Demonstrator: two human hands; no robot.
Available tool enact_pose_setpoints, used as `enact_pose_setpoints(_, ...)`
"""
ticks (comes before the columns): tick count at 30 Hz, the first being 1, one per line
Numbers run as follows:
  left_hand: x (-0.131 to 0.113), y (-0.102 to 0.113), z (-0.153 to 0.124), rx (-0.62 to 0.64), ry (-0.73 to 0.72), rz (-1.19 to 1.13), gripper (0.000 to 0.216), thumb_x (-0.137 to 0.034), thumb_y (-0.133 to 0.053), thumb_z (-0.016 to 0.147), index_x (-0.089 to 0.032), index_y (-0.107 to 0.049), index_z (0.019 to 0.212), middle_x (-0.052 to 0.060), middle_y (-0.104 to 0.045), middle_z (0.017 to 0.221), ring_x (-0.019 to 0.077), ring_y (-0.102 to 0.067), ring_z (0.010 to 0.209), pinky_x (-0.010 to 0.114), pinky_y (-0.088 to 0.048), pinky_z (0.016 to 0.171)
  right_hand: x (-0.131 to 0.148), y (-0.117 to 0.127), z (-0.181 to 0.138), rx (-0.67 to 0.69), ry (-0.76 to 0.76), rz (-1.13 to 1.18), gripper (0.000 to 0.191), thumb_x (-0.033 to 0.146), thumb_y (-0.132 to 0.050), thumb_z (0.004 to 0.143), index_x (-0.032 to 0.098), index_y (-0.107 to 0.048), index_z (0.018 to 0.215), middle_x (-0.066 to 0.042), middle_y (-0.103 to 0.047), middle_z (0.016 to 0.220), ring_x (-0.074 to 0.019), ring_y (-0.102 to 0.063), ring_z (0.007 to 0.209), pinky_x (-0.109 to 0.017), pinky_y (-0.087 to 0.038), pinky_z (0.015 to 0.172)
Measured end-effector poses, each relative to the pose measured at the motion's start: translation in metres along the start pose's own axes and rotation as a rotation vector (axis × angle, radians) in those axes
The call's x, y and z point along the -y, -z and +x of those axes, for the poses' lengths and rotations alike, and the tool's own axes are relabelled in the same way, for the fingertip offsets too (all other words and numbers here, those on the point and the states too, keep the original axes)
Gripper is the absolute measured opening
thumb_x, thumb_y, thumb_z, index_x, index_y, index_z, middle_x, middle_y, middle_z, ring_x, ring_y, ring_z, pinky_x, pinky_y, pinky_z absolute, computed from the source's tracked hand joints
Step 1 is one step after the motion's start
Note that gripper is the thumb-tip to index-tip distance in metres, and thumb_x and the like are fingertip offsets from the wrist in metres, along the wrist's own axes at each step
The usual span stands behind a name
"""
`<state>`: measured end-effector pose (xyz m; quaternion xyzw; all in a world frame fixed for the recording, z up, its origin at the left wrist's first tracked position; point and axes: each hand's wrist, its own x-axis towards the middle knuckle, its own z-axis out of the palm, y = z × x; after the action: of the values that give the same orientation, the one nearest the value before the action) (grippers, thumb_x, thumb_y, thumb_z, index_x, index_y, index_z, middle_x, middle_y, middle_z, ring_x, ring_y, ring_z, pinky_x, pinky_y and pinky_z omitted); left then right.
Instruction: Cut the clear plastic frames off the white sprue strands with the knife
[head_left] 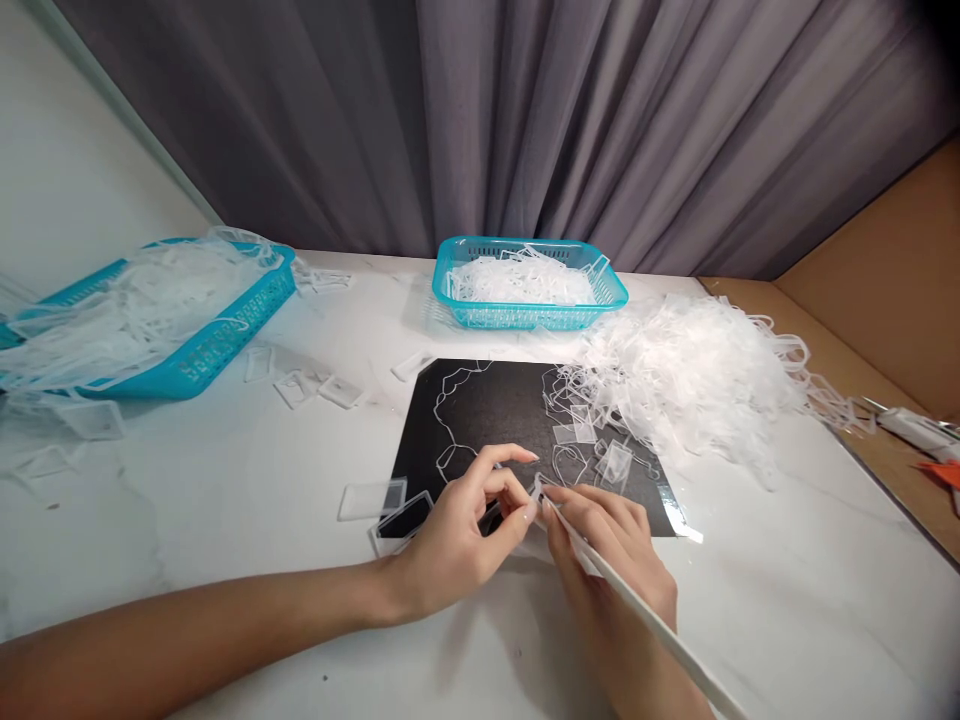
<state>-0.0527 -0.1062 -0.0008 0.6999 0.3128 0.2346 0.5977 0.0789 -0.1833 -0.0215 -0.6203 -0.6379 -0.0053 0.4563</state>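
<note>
Over the front of a black mat, my two hands meet fingertip to fingertip. My left hand is closed in a pinch, thumb against fingers, at the edge of a small clear plastic piece that the fingers mostly hide. My right hand is closed on a long, narrow white strip, which runs from the fingertips down to the lower right. Whether the strip touches the clear piece I cannot tell. Beside my left wrist lie a clear rectangular frame and a flat clear plate.
A heap of clear plastic loops covers the mat's right back corner. Behind the mat stands a blue basket of similar pieces; a second blue basket overflows at left. Thin clear strands and loose frames lie about.
</note>
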Motion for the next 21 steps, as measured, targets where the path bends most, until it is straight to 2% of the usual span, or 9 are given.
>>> enact_pose_setpoints(5, -0.001, 0.001, 0.001, -0.027, -0.002, 0.041, 0.027, -0.022, -0.047, 0.088, -0.021, -0.039, 0.113, -0.003, -0.051, 0.070, 0.0135, -0.051, 0.071, 0.028, -0.041, 0.073, 0.005, 0.006, 0.001, 0.037, -0.210, 0.121, 0.019, 0.016, -0.047, 0.088, 0.025, -0.063, 0.092, -0.005, -0.070, 0.088, -0.0201, -0.062, 0.080, -0.035, -0.046, 0.070)
enact_pose_setpoints(10, -0.001, 0.002, 0.002, -0.072, 0.038, 0.036, 0.026, -0.022, -0.048, 0.086, -0.022, -0.041, 0.111, -0.004, -0.050, 0.071, 0.0130, -0.050, 0.070, 0.027, -0.040, 0.072, 0.000, 0.027, 0.007, 0.065, -0.554, 0.319, 0.017, 0.033, -0.055, 0.084, 0.024, -0.067, 0.088, -0.006, -0.069, 0.093, -0.0202, -0.062, 0.080, -0.024, -0.046, 0.047)
enact_pose_setpoints(14, -0.001, 0.003, 0.002, -0.069, 0.061, 0.016, 0.027, -0.021, -0.048, 0.086, -0.022, -0.040, 0.111, -0.003, -0.051, 0.073, 0.0133, -0.050, 0.072, 0.028, -0.040, 0.072, -0.007, 0.043, 0.016, 0.066, -0.759, 0.334, 0.021, 0.041, -0.060, 0.079, 0.022, -0.069, 0.079, -0.004, -0.071, 0.086, -0.0206, -0.063, 0.080, -0.026, -0.050, 0.062)
enact_pose_setpoints(16, -0.002, 0.003, 0.002, -0.062, 0.068, 0.007, 0.026, -0.022, -0.048, 0.086, -0.022, -0.040, 0.111, -0.003, -0.052, 0.073, 0.0136, -0.050, 0.073, 0.029, -0.040, 0.072, -0.008, 0.048, 0.019, 0.055, -0.818, 0.312, 0.023, 0.043, -0.062, 0.077, 0.021, -0.069, 0.076, -0.004, -0.071, 0.083, -0.0216, -0.064, 0.079, -0.029, -0.050, 0.066)
enact_pose_setpoints(18, -0.004, 0.004, 0.003, -0.037, 0.077, 0.001, 0.025, -0.023, -0.048, 0.086, -0.022, -0.041, 0.109, -0.002, -0.053, 0.073, 0.0140, -0.051, 0.072, 0.030, -0.040, 0.072, -0.007, 0.050, 0.020, 0.050, -0.837, 0.312, 0.024, 0.044, -0.063, 0.076, 0.021, -0.069, 0.075, -0.005, -0.071, 0.083, -0.0229, -0.064, 0.079, -0.029, -0.050, 0.064)
enact_pose_setpoints(21, -0.009, 0.006, 0.003, 0.079, 0.086, 0.004, 0.019, -0.025, -0.048, 0.085, -0.021, -0.047, 0.103, -0.001, -0.054, 0.075, 0.0148, -0.051, 0.073, 0.031, -0.041, 0.072, -0.003, 0.048, 0.018, 0.067, -0.779, 0.382, 0.021, 0.041, -0.063, 0.077, 0.021, -0.070, 0.076, -0.006, -0.071, 0.088, -0.0228, -0.065, 0.080, -0.029, -0.052, 0.065)
